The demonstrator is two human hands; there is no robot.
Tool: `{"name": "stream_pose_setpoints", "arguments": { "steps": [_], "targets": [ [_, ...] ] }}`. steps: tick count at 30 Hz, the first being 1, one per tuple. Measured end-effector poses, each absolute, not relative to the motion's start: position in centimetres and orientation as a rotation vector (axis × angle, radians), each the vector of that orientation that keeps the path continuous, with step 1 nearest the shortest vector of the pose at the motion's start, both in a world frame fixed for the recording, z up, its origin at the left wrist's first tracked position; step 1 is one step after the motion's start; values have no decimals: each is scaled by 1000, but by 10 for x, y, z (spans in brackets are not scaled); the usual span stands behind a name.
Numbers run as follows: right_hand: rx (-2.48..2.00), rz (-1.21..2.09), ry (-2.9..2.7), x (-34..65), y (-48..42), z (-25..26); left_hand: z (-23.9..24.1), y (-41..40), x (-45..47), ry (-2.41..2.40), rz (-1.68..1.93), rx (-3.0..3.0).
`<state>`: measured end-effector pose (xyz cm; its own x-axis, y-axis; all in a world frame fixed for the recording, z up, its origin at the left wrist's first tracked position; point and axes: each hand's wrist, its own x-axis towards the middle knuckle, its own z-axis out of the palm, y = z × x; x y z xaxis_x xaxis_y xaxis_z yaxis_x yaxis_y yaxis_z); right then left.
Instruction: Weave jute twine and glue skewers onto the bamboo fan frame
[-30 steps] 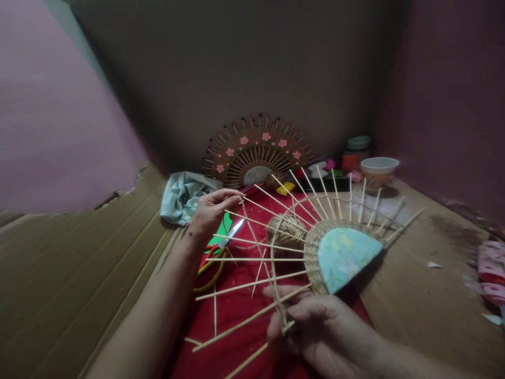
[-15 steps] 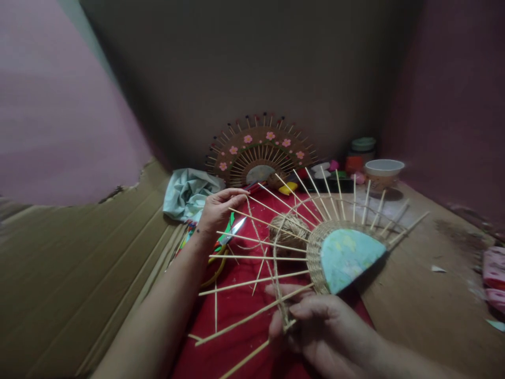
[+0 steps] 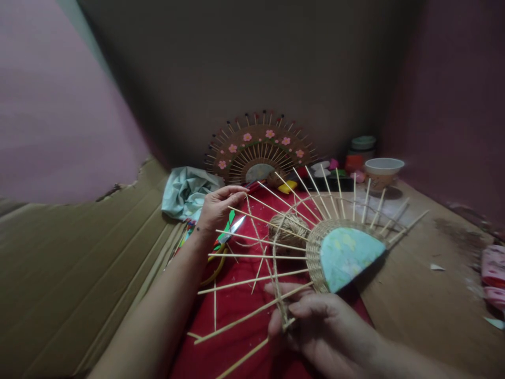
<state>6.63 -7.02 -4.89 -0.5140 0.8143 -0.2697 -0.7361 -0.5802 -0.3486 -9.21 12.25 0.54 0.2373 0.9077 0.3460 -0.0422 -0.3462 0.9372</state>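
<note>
A half-round fan frame of thin sticks [image 3: 349,258] has a light-blue centre and a woven twine band around it. My right hand [image 3: 323,329] is closed on its lower sticks, with the thumb beside a twine loop. A twine strand [image 3: 255,225] runs from there up to my left hand [image 3: 221,208], which pinches it between thumb and fingers near the stick tips. More twine arcs loosely through the outer sticks. Behind the sticks lies a twine ball [image 3: 288,231], partly hidden. Scissors [image 3: 233,231] with yellow handles lie by my left wrist.
A red cloth [image 3: 240,316] lies underneath, with loose sticks on it. Behind stand a finished-looking flowered fan [image 3: 258,138], a crumpled pale cloth [image 3: 189,193] and a bowl [image 3: 384,168]. Corrugated cardboard [image 3: 79,268] covers the left side; a pink item [image 3: 493,266] sits far right.
Both hands keep their hold and almost the same place. The whole view has shifted very slightly.
</note>
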Motion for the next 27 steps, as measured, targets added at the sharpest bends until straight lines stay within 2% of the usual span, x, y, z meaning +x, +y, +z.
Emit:
{"name": "stream_pose_setpoints", "arguments": {
  "steps": [27],
  "targets": [
    [-521, 2140, -273, 65, -69, -54, 21, 124, -82, 811, 1178, 1688]
  ]
}}
